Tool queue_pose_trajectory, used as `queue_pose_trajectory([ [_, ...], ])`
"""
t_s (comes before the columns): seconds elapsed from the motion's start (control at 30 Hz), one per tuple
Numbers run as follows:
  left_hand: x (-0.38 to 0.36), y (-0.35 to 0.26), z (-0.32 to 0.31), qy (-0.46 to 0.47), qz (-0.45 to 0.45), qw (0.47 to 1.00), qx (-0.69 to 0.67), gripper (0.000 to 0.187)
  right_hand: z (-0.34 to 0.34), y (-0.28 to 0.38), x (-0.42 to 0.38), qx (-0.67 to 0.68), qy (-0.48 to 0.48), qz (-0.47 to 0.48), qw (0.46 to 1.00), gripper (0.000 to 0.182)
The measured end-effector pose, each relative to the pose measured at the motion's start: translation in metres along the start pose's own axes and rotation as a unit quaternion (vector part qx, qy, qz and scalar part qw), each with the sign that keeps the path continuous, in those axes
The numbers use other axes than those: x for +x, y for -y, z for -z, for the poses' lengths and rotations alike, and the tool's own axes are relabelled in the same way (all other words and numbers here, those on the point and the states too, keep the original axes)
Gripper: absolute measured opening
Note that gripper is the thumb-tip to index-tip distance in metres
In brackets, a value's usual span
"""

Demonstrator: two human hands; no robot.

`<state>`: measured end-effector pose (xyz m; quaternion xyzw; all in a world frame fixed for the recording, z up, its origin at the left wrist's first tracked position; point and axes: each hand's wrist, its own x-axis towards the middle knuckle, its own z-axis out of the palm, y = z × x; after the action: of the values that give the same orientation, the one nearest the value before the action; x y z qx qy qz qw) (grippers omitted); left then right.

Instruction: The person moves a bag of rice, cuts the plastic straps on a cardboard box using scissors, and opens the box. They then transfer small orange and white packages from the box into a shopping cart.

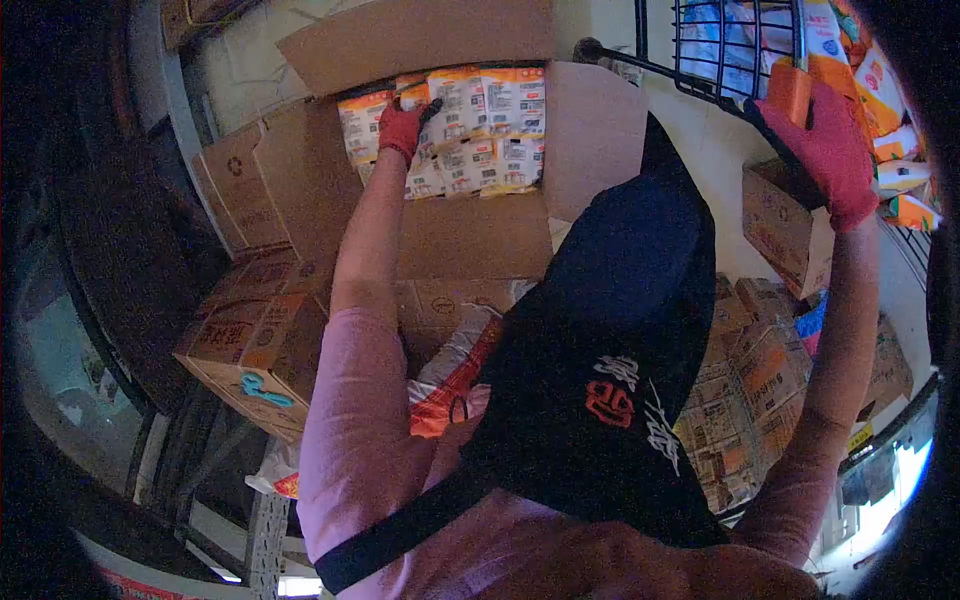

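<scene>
My left hand (402,128), in a red glove with dark fingertips, reaches into an open cardboard box (470,230). Its fingers curl at the edge of a white-and-orange pack (412,95) in the upper row. Similar printed packs (460,105) lie in rows around it. At the upper right, my right hand (830,160) wears a matching glove with a dark palm. It closes around an orange block-shaped piece (788,95) at the corner of a black wire basket (735,45); I cannot tell whether this belongs to the basket. White and blue packs show through the wires.
More orange-and-white packs (880,90) are heaped past the right hand. A smaller carton (785,225) stands below it. Closed cartons (250,350) are stacked at the left, and a red-and-white bag (450,380) lies below the open box. A dark apron (610,300) covers my front.
</scene>
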<state>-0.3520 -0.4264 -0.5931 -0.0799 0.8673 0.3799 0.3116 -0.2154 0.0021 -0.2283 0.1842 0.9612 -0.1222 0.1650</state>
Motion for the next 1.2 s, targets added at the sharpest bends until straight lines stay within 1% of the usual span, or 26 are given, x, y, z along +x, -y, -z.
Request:
queue_pose_trajectory([
  [0.03,0.003,-0.001,0.002,-0.053,-0.030,0.996,0.069,0.061,0.000,-0.002,0.000,-0.005,-0.007,0.000,1.000,0.055],
  [0.1,-0.003,0.009,0.008,-0.066,-0.027,0.997,0.005,0.055,-0.001,-0.004,0.000,-0.040,-0.022,0.009,0.999,0.056],
  [0.13,-0.033,-0.026,0.020,-0.134,-0.039,0.983,0.119,0.042,-0.002,-0.005,-0.001,-0.057,-0.027,0.013,0.998,0.056],
  [0.2,-0.022,0.011,0.041,-0.086,-0.010,0.996,-0.014,0.047,-0.001,0.000,-0.003,-0.044,-0.024,0.007,0.999,0.055],
  [0.23,-0.020,0.018,0.054,-0.064,0.004,0.995,-0.082,0.050,-0.001,0.000,-0.002,-0.045,-0.025,0.007,0.999,0.055],
  [0.27,-0.018,0.024,0.061,-0.007,0.105,0.969,-0.223,0.054,-0.001,0.001,-0.001,-0.045,-0.025,0.007,0.999,0.055],
  [0.3,-0.019,0.030,0.060,0.047,0.094,0.959,-0.262,0.057,-0.002,-0.002,-0.001,-0.052,-0.026,0.010,0.998,0.055],
  [0.37,-0.035,0.010,0.046,0.157,0.069,0.926,-0.338,0.064,-0.003,-0.001,-0.001,-0.046,-0.027,0.009,0.999,0.055],
  [0.4,-0.024,0.009,0.031,0.143,0.011,0.956,-0.254,0.075,-0.001,0.000,-0.002,-0.033,-0.023,0.007,0.999,0.055],
  [0.43,-0.035,-0.023,0.021,0.076,-0.067,0.988,-0.116,0.088,-0.001,-0.001,-0.002,-0.035,-0.020,0.003,0.999,0.055],
  [0.5,0.007,0.027,-0.030,0.030,-0.052,0.994,-0.090,0.102,-0.001,-0.004,-0.002,-0.050,-0.015,-0.007,0.999,0.054],
  [0.57,0.064,0.075,-0.060,0.069,-0.054,0.996,-0.032,0.101,-0.003,-0.013,0.000,-0.081,-0.001,-0.029,0.996,0.053],
  [0.63,0.062,0.074,-0.061,0.124,-0.008,0.991,-0.040,0.096,-0.006,-0.027,0.002,-0.116,0.026,-0.058,0.991,0.053],
  [0.7,0.022,0.009,-0.028,0.187,0.079,0.973,-0.111,0.089,-0.006,-0.026,0.002,-0.069,0.015,-0.041,0.997,0.053],
  [0.73,0.005,-0.015,-0.027,0.197,0.114,0.968,-0.103,0.078,-0.006,-0.025,0.001,-0.044,0.010,-0.032,0.998,0.054],
  [0.83,-0.009,-0.014,-0.043,0.166,0.096,0.956,-0.223,0.076,-0.003,-0.018,0.001,-0.080,0.019,-0.051,0.995,0.055],
  [0.97,-0.004,0.003,-0.054,0.186,0.037,0.933,-0.305,0.057,-0.007,-0.025,0.001,-0.043,0.000,-0.022,0.999,0.055],
  [1.0,-0.009,0.010,-0.053,0.158,0.049,0.919,-0.357,0.050,-0.007,-0.023,0.000,-0.041,0.002,-0.019,0.999,0.055],
  [1.03,-0.019,0.000,-0.048,0.144,0.010,0.937,-0.319,0.049,-0.007,-0.021,0.000,-0.040,0.003,-0.016,0.999,0.055],
  [1.1,-0.050,-0.021,-0.032,0.117,-0.059,0.963,-0.236,0.047,-0.006,-0.016,0.000,-0.051,0.014,-0.042,0.998,0.055],
  [1.13,-0.059,-0.020,-0.024,0.141,-0.031,0.937,-0.319,0.044,-0.005,-0.014,0.000,-0.057,0.018,-0.054,0.997,0.055],
  [1.2,-0.073,-0.029,-0.006,0.199,-0.016,0.923,-0.328,0.043,-0.006,-0.018,-0.001,-0.076,-0.012,-0.019,0.997,0.054],
])
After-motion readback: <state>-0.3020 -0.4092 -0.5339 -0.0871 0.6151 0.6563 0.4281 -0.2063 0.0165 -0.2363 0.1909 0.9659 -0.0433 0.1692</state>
